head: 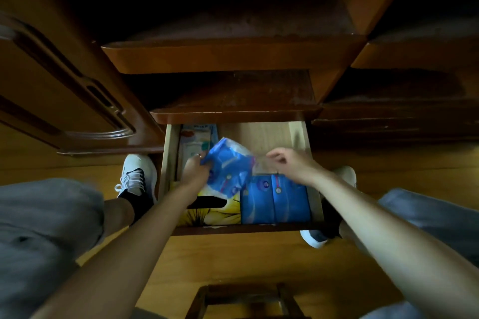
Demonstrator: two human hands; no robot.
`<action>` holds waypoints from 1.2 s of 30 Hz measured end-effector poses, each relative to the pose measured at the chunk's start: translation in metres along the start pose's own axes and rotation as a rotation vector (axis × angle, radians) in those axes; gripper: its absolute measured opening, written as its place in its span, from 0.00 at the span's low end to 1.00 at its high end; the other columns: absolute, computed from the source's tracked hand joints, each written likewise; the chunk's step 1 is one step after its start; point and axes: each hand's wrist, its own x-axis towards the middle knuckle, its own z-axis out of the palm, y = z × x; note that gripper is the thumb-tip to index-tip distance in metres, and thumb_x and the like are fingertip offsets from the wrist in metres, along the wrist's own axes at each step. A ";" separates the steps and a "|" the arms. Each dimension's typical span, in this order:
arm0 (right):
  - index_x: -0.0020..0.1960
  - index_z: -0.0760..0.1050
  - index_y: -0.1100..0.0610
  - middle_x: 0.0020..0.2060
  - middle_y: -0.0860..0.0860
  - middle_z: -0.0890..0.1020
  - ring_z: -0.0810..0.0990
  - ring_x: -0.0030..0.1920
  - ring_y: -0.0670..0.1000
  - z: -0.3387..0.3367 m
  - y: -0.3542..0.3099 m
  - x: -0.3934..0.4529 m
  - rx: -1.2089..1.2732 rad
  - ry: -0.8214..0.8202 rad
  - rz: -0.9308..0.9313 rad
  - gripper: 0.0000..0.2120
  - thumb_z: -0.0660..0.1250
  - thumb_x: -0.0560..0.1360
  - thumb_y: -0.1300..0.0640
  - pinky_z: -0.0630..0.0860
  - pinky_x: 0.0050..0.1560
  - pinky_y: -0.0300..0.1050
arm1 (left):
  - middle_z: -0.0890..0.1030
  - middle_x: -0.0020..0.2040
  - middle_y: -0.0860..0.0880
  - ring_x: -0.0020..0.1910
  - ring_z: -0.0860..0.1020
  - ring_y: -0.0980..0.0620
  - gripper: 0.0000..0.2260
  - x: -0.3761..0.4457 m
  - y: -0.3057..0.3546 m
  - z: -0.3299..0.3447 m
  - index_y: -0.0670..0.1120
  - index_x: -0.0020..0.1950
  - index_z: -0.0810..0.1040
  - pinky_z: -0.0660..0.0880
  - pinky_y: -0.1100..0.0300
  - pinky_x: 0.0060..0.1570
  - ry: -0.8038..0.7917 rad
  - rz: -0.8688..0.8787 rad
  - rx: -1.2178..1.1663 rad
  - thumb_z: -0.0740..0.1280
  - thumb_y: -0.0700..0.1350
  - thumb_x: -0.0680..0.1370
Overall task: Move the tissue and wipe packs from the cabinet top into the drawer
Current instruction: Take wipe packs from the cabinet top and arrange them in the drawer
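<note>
Nearest cam: both bare forearms reaching fwd and down over grey-clad knees, w/ a dark wooden stool (pixel 243 300) at the bottom edge betw. them on the wood floor (pixel 233 256).

Drawer (pixel 315 197) is pulled out under the cabinet top (pixel 233 109). Left hand (pixel 195 171) is over the drawer's left-middle, fingers curled round the left edge of a blue tissue pack (pixel 229 163), which is tilted and held up above the drawer contents. There's a ring on one finger.

Right hand (pixel 290 163) is just right of that pack, fingers bent and pinching a small clear-wrapped pack (pixel 264 167); image is blurred here, so can't tell if that wrapper is part of the blue pack or a separate item.

Inside drawer: two more blue packs (pixel 276 202) lying flat side by side in the front-right corner, a yellow flower-print tissue box (pixel 215 215) w/ a dark slot in the front-left, partly under the held pack, and a pale wipe pack (pixel 194 140) at the back-left along the side wall. Back-right of drawer shows bare wood bottom.

White sneakers on either side of the drawer: left shoe (pixel 137 173) beside its left wall, right shoe (pixel 315 238) by the front-right corner.
</note>
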 end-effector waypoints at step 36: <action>0.70 0.62 0.52 0.63 0.53 0.77 0.80 0.59 0.58 0.051 0.112 0.013 0.067 0.612 0.255 0.21 0.62 0.80 0.49 0.78 0.47 0.54 | 0.83 0.55 0.46 0.52 0.82 0.47 0.10 0.090 0.009 0.147 0.46 0.59 0.80 0.81 0.51 0.49 0.005 0.008 0.584 0.66 0.48 0.81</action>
